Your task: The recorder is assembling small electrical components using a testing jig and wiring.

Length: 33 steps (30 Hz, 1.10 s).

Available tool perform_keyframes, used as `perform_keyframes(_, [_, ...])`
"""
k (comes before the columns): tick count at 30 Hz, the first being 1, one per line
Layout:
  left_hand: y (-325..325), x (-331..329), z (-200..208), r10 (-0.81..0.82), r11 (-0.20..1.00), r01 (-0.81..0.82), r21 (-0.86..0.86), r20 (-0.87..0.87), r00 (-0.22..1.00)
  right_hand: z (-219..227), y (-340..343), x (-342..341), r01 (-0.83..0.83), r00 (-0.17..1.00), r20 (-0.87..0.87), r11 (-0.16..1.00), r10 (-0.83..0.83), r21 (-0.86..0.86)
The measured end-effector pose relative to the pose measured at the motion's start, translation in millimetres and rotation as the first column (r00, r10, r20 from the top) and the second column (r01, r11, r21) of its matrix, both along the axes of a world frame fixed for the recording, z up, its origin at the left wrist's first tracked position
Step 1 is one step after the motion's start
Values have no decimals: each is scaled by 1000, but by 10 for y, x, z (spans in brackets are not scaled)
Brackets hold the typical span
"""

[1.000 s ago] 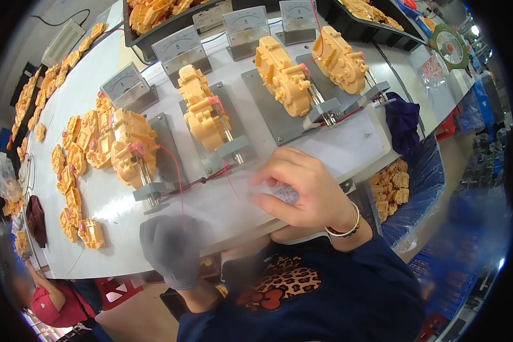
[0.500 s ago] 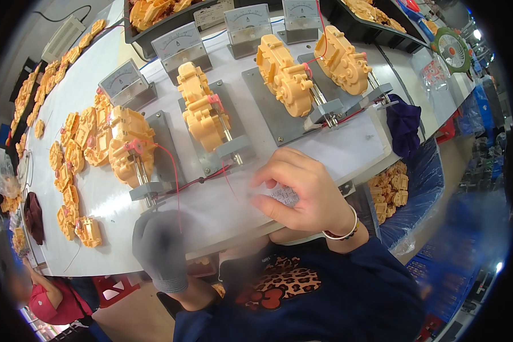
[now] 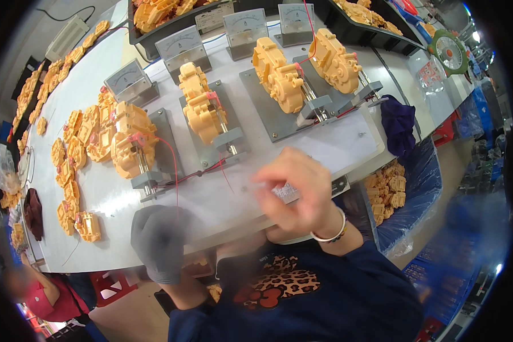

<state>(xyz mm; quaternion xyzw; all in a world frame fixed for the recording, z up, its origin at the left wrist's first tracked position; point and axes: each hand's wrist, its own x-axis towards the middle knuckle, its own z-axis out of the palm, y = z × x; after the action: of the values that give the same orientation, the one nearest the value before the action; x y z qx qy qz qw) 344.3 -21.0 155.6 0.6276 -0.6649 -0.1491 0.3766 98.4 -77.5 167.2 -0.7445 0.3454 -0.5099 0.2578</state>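
My left hand [image 3: 158,242], in a grey glove, is low over the table's front edge. It is blurred, and its fingers cannot be made out. My bare right hand [image 3: 296,191], with a bracelet at the wrist, hovers over the front edge right of centre. Its fingers curl and the thumb stands slightly off the index finger; I see nothing held. Nearest the left hand is a yellow plastic gear housing [image 3: 132,142] on a metal fixture. Beyond the right hand are a second housing [image 3: 202,105], a third [image 3: 276,74] and a fourth [image 3: 333,60], with red wires.
Several dial meters [image 3: 181,47] stand behind the fixtures. Loose yellow housings [image 3: 74,154] lie at the left. Black bins [image 3: 376,25] of parts stand at the back. A purple cloth [image 3: 398,124] hangs at the right edge, above a blue-lined bin [image 3: 419,188]. Another person [image 3: 54,296] is at lower left.
My right hand has shifted slightly, its thumb and index finger a little higher and more blurred. My left hand stays almost in place. The whole view has moved slightly.
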Motion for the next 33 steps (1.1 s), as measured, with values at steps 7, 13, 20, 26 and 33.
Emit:
perform_keyframes(7, [-473,321,437,91,955,-97,-282,-34,995,112,142,763,-229,959,185,971,214,65])
perform_keyframes(13, [-981,102,906,-173,928,173,331,-28,984,15,55,836,-433,894,172,898,415,84])
perform_keyframes(20, [-818,567,1191,-171,872,-17,-489,-336,926,21,97,825,-431,900,147,887,410,166])
perform_keyframes(26, [-741,425,1501,-373,928,373,14,4,928,24,301,692,-386,906,268,900,328,204])
perform_keyframes(33, [-168,-1278,1144,-882,398,908,134,-217,419,-422,390,547,-289,947,112,950,302,-118])
